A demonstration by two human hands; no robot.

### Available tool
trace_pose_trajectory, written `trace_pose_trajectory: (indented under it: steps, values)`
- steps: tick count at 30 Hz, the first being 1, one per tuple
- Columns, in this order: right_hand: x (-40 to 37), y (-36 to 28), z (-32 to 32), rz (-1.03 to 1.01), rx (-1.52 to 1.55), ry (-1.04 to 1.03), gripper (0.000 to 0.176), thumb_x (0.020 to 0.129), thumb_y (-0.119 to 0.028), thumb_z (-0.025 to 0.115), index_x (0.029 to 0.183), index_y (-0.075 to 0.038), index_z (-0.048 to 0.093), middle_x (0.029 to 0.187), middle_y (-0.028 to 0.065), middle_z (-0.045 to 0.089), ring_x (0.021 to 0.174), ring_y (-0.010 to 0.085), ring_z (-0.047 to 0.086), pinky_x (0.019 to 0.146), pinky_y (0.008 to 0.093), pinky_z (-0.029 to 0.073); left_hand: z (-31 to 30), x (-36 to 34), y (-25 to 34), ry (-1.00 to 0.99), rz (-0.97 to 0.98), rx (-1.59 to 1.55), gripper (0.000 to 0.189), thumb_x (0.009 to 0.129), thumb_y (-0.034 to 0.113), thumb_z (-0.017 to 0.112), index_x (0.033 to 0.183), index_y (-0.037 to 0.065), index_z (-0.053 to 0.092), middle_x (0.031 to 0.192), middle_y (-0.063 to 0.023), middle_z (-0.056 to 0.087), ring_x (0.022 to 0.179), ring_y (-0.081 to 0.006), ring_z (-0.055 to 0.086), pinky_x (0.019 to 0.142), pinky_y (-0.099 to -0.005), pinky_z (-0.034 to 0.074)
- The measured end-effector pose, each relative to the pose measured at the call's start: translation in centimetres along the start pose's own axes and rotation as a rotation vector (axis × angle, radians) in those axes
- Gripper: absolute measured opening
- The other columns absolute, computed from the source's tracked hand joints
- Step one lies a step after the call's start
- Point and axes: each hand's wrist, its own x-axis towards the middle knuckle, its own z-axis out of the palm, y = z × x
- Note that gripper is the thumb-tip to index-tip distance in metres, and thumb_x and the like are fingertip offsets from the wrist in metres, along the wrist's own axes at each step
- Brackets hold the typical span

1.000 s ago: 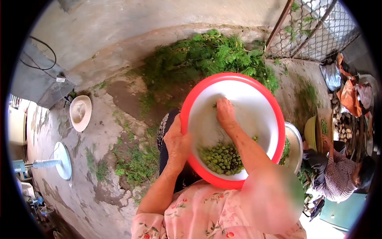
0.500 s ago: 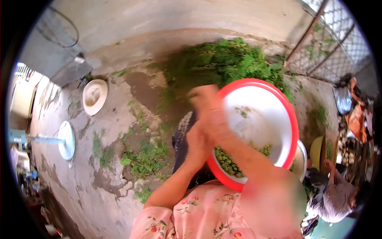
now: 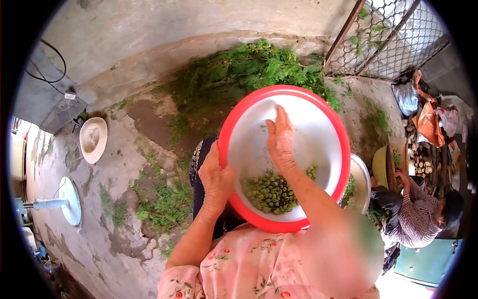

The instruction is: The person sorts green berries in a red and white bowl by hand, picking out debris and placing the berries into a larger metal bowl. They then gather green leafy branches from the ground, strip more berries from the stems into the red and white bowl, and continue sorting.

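Observation:
A white basin with a red rim [image 3: 342, 144] rests on my lap, tilted toward me. Small round green fruits or cones [image 3: 274, 193] lie heaped at its near side, and a few crumbs dot its far floor. At the basin's left edge, my left hand [image 3: 216, 174] grips the rim, thumb toward the inside; its other fingers are partly hidden. Inside the basin, my right hand [image 3: 282, 139] hovers over the white floor beyond the heap. Its fingers are extended with the thumb apart, and nothing is in it.
Cut green branches [image 3: 269, 67] lie along the wall, with more sprigs [image 3: 167, 204] on the ground. A metal bowl [image 3: 359, 184] stands right of the basin. Another person [image 3: 418, 217] sits there by a yellow basin [image 3: 380, 167]. A straw hat [image 3: 93, 140] and fan [image 3: 69, 201] are left.
My hands were together left of the basin, blurred. Now they are apart: the left is on the rim, the right inside the basin. The basin appears further left in view.

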Motion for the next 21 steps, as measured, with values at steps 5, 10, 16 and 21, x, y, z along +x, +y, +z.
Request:
trace_pose_trajectory:
  steps: [5, 10, 16, 21]
  values:
    - [-3.3, 5.3, 1.5, 0.414, -0.38, -0.249, 0.079, 0.09, -0.036, 0.056, 0.141, 0.009, 0.018, 0.148, 0.0267, 0.02, 0.14, 0.0353, 0.014, 0.115, 0.0444, 0.011, 0.3, -0.1, 0.0, -0.014, -0.023, -0.056, 0.048, 0.07, -0.004, 0.048, 0.116, 0.004, 0.056, 0.089, -0.0066, 0.062, 0.081, -0.0135, 0.057, 0.076, -0.0254, 0.047]
    - [-3.6, 3.3, 4.2, 0.205, -0.375, -0.311, 0.081, 0.087, -0.037, 0.058, 0.141, 0.01, 0.019, 0.148, 0.026, 0.022, 0.141, 0.0346, 0.016, 0.115, 0.0439, 0.011, 0.3, 0.0, -0.1, -0.032, -0.057, -0.073, 0.047, 0.07, -0.005, 0.047, 0.116, 0.003, 0.056, 0.089, -0.0039, 0.062, 0.081, -0.0102, 0.056, 0.075, -0.0237, 0.046]
    - [-4.6, 2.4, 3.7, 0.009, -0.067, -0.241, 0.065, 0.083, -0.015, 0.063, 0.137, 0.004, 0.032, 0.138, 0.0228, 0.037, 0.13, 0.0357, 0.033, 0.107, 0.041, 0.03, 0.1, 0.0, -0.5, -0.02, -0.03, -0.067, 0.039, 0.076, 0.006, 0.057, 0.114, 0.007, 0.057, 0.095, -0.0163, 0.065, 0.086, -0.03, 0.065, 0.077, -0.0332, 0.049]
    - [-3.2, 4.1, -0.7, 0.263, -0.032, -0.164, 0.048, 0.073, 0.008, 0.065, 0.118, -0.004, 0.055, 0.108, 0.0141, 0.055, 0.096, 0.0282, 0.057, 0.079, 0.0362, 0.05, 0.3, 0.1, -0.7, -0.004, -0.006, -0.033, 0.046, 0.07, -0.005, 0.046, 0.114, 0.003, 0.057, 0.088, -0.0051, 0.062, 0.079, -0.0115, 0.056, 0.074, -0.0247, 0.047]
